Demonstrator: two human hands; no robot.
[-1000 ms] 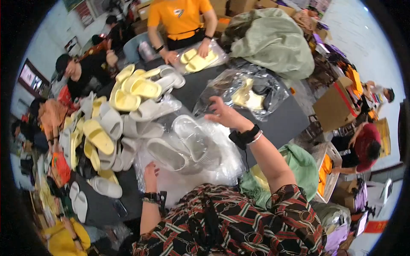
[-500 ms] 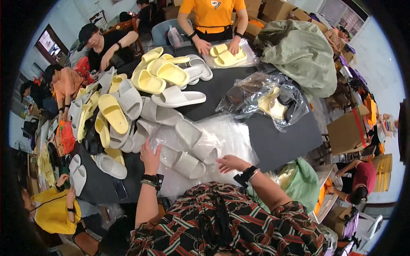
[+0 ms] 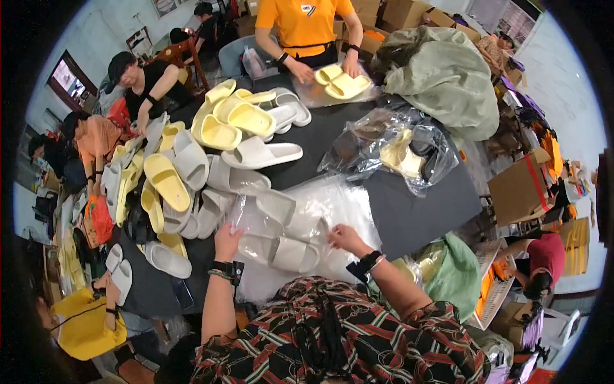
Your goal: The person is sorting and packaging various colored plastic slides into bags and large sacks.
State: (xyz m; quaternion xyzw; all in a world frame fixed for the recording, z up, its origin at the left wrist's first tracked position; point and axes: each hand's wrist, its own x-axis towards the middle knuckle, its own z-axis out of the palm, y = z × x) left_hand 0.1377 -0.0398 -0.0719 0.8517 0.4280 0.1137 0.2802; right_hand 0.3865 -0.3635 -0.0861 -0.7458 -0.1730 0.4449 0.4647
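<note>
A pair of grey slippers [image 3: 294,253] lies side by side in a clear plastic bag [image 3: 252,225] on the table in front of me. The film shines over both slippers. My left hand [image 3: 227,244] is closed on the bag's left edge, beyond the slippers' left ends. At their right ends my right hand [image 3: 348,239] has its fingers curled in, pinching the film there. More flat clear bags [image 3: 355,205] lie stacked underneath. A heap of grey and yellow slippers [image 3: 167,182] stands to the left, its nearest grey ones close to the bag.
Across the dark table [image 3: 409,221], a co-worker in orange handles yellow slippers [image 3: 345,86] on clear bags. A plastic bundle [image 3: 390,150] with dark and yellow items lies right of centre. A phone [image 3: 183,294] rests at the near left edge. A green sack [image 3: 451,272] stands at the right.
The slippers' right ends have shifted slightly right, and film now covers more of them. My right hand's fingers have curled in from a looser pose. My left hand has lowered slightly.
</note>
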